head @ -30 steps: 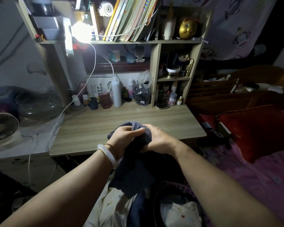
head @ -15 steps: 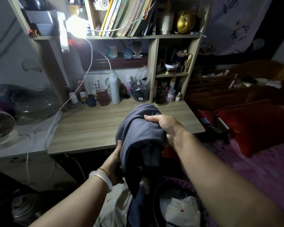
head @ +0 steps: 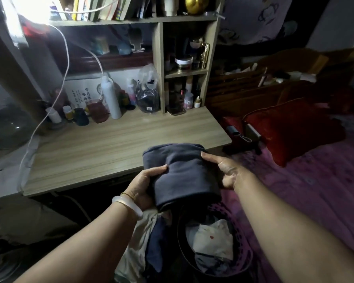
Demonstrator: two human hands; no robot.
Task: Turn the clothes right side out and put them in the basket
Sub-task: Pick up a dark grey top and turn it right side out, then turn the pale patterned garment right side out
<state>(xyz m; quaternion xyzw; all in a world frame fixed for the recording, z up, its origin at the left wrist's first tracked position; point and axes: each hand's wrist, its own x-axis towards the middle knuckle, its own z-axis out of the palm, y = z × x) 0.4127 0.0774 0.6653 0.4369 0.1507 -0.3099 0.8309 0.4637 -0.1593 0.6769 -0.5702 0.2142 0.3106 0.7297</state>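
Left hand (head: 145,186): squeezing the left side of the dark blue cloth (head: 182,172).
Cloth: bunched up, held between both hands above the basket (head: 247,256).
Right hand (head: 223,170): fingers spread, pressed on the cloth's right side.

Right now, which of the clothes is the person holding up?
The dark blue-grey garment, gripped between the left hand and right hand. The white cloth lies below, in the basket.

Left hand (head: 144,186) fingers: hidden under navy garment (head: 180,172).
Basket (head: 246,255): near rim covered by right forearm.
Books (head: 102,9): tops cut by upper edge.
Sign (head: 82,94) text: unreadable.
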